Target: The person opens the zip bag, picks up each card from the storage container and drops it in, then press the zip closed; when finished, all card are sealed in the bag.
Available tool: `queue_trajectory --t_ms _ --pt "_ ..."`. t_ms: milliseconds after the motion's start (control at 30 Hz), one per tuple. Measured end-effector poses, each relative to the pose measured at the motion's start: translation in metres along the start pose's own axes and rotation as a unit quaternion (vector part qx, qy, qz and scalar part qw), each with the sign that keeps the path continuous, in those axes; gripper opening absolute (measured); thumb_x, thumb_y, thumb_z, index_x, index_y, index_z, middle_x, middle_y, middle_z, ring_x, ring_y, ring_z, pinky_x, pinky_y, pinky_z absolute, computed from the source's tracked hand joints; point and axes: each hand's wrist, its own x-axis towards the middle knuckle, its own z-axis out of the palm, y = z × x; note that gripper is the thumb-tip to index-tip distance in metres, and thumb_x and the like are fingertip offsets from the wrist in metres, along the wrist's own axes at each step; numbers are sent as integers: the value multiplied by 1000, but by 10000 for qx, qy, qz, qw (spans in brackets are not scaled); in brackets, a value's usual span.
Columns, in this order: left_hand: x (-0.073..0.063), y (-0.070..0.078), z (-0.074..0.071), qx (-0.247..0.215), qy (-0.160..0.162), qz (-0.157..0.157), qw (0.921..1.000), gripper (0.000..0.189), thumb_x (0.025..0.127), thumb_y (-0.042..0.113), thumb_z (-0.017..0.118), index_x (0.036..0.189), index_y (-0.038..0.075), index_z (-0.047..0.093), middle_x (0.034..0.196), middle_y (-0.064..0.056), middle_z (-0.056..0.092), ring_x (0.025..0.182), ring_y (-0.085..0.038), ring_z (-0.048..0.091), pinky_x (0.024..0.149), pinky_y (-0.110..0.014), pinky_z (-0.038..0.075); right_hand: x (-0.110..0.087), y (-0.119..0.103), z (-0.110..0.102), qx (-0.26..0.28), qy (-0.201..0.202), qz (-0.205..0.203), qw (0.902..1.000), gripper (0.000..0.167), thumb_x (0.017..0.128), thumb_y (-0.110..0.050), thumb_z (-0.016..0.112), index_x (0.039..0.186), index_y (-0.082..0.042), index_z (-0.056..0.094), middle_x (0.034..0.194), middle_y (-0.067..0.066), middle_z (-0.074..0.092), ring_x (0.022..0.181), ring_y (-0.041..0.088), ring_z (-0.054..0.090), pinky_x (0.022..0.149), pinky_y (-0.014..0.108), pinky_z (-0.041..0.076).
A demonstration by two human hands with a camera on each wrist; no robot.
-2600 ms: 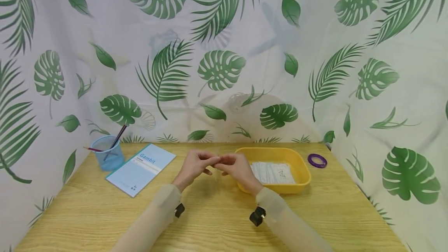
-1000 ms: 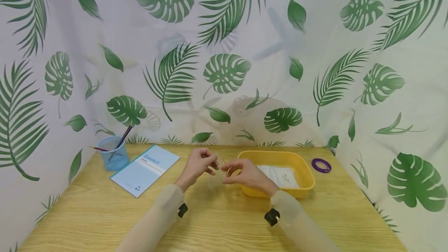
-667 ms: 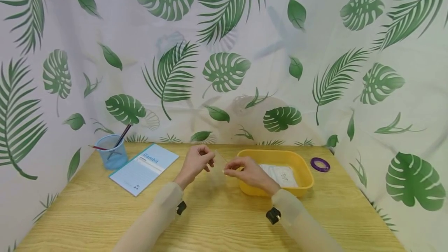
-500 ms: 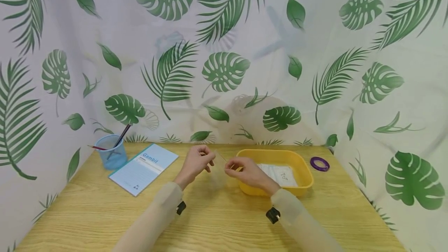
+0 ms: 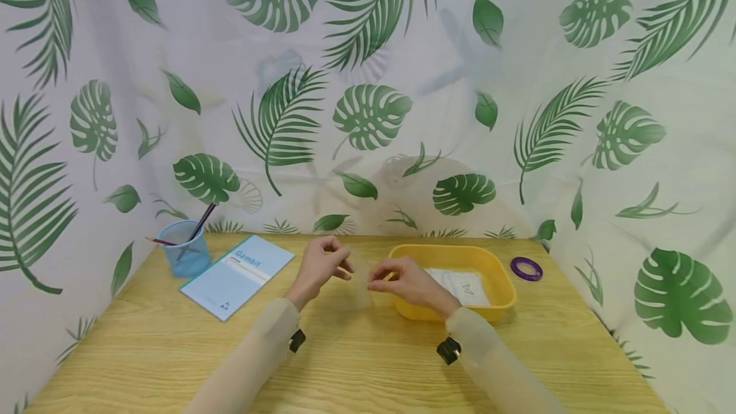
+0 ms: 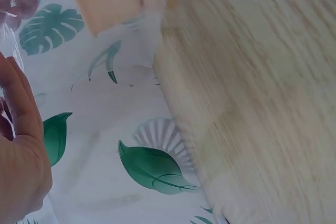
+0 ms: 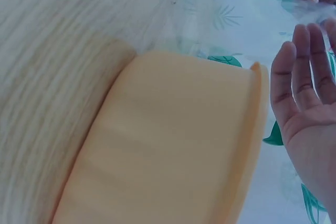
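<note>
Between my two hands hangs a clear plastic bag (image 5: 361, 281), faint in the head view and plainer as a see-through sheet (image 6: 121, 30) in the left wrist view. My left hand (image 5: 322, 267) pinches its left side between thumb and forefinger. On the right side, the fingertips of my right hand (image 5: 407, 283) pinch it too. The right wrist view shows the other fingers of that hand (image 7: 310, 98) extended beside the yellow tray (image 7: 173, 135). White packets (image 5: 460, 287) lie inside that tray, partly hidden behind my right hand.
A purple ring (image 5: 526, 268) lies right of the tray. At left are a light-blue notebook (image 5: 238, 276) and a blue mesh pen cup (image 5: 186, 254) holding pencils. A leaf-print curtain (image 5: 368, 50) rises behind the wooden table (image 5: 368, 363).
My hands, fingertips together at first, have moved apart with the clear bag between them. A thin tan line seen between the fingers in the middle frames no longer shows.
</note>
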Motion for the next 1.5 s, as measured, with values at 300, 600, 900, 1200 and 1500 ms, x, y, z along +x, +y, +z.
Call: queue_trajectory --t_ms 300,600,900,1200,1500 --pt "2 11 -8 1684 -199 953 9809 8 86 5 62 90 11 65 108 -4 59 95 -20 57 71 -33 51 0 -1 -3 -22 526 97 9986 9 93 -23 68 96 -14 71 97 2 69 89 15 63 73 25 57" --pt "1 19 -17 2840 -848 1585 9418 17 91 15 62 97 18 79 114 1 69 108 -18 59 82 -35 54 1 -9 -9 -119 684 89 9976 14 97 -19 62 106 -12 70 108 7 69 89 18 64 70 23 56" --pt "0 22 -26 2574 -1004 1493 9494 15 93 28 69 100 18 78 100 1 73 86 -19 65 67 -26 56 3 -3 -19 81 801 8 9968 13 98 -15 61 108 -12 68 112 13 67 81 27 63 71 43 61" --pt "-1 22 -31 2203 -1201 1132 9614 16 94 27 68 98 15 78 77 -5 72 57 -21 60 46 -26 49 6 0 -22 4 973 -105 9952 13 97 -10 61 106 -11 70 108 11 67 73 25 60 59 30 57" --pt "0 17 -32 1045 -1413 754 9815 23 96 21 65 101 1 75 93 -15 74 76 -24 73 60 -43 63 7 -14 -20 -142 823 -160 9964 11 96 -2 60 102 -4 69 110 16 67 86 35 62 65 38 60"
